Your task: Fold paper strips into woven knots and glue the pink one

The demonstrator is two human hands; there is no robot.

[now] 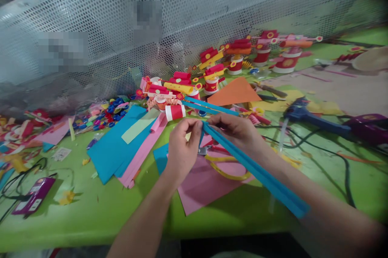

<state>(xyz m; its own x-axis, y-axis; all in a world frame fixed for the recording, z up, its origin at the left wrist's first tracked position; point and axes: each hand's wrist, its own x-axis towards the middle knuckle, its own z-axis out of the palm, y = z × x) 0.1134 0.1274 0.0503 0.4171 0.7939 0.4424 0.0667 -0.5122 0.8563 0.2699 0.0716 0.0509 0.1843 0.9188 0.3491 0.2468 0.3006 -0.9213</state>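
A long folded blue paper strip [254, 169] is pinched between both hands near its upper end. My left hand [184, 144] grips the end with thumb and fingertips. My right hand [236, 128] is closed on the strip just beside it. The rest of the strip slants down to the right, over my right forearm. Below the hands lie scissors [232, 173] with yellow and red handles, on a pink paper sheet [200, 197]. A red and white paper cup [175, 112] lies on its side just beyond my left hand.
Blue sheets [106, 157] and a pink strip [142, 153] lie to the left, near a pile of colourful caps [112, 112]. Finished paper-cup figures [212, 84] stand behind. At right rests a blue glue gun [315, 116] with its cable; a purple device [34, 195] lies far left.
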